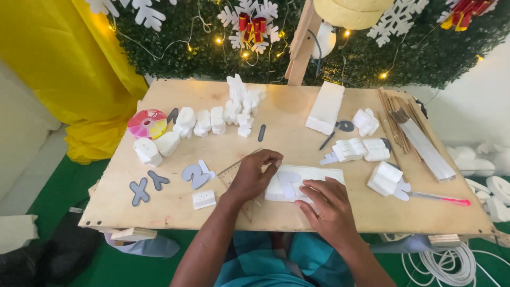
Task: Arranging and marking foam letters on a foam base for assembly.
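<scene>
A flat white foam slab (311,175) lies near the front edge of the wooden table (287,106). A grey cut-out shape (289,183) rests on the slab. My left hand (254,176) presses on the slab's left end and on a clear triangular ruler (231,172) lying beside it. My right hand (326,204) lies flat on the slab's near right part, its fingers touching the grey shape. Neither hand lifts anything.
White foam letter blocks (212,121) stand in a row at the back left, and more foam pieces (366,150) lie right. Grey letters (149,185), a shiny disc (146,124), a foam block (325,108), wooden sticks (398,119) and a pink pen (441,199) lie around.
</scene>
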